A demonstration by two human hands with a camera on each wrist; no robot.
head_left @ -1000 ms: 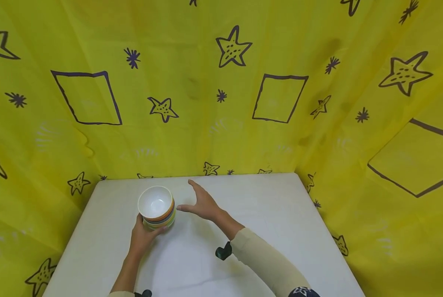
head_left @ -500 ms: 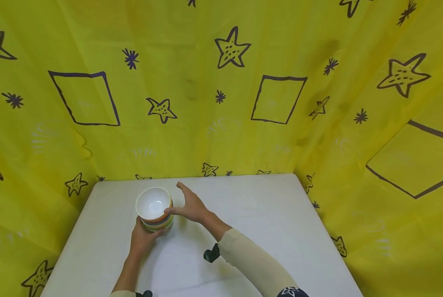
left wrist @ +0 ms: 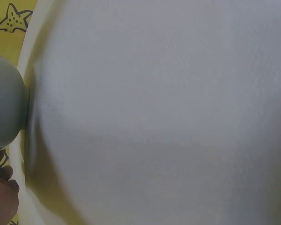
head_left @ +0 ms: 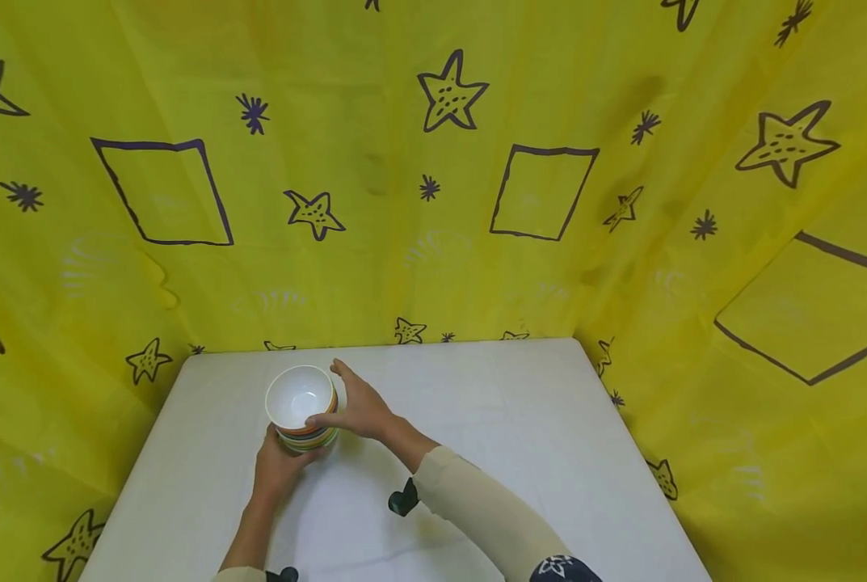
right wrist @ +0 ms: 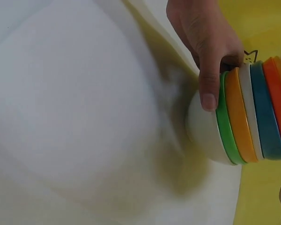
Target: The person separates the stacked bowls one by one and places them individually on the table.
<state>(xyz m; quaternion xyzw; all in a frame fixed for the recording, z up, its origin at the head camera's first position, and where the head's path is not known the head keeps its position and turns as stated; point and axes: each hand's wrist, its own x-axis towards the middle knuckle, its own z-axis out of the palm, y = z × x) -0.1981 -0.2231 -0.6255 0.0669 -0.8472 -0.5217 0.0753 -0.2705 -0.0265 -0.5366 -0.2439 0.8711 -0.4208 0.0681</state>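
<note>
A stack of several bowls [head_left: 302, 396] is at the table's left in the head view, its white inside facing up. The right wrist view shows a pale lowest bowl [right wrist: 206, 133] with green, orange, white, blue and red bands beyond it. My left hand [head_left: 279, 469] grips the lower stack from the left and front, its thumb [right wrist: 209, 91] against the lowest bowl. My right hand [head_left: 360, 411] is at the top bowl's right side, thumb across the front rim and fingers extended behind. In the left wrist view the lowest bowl's base [left wrist: 23, 108] is close over the table.
The white-covered table [head_left: 491, 404] extends to the right of the stack. Yellow curtains [head_left: 375, 267] with drawn stars and frames enclose its back and sides. A dark wrist-worn device [head_left: 404, 497] hangs under the right sleeve [head_left: 484, 501].
My right hand has moved left from beside the stack until its thumb overlaps the top bowl's front rim. The left hand and the stack have stayed nearly in place.
</note>
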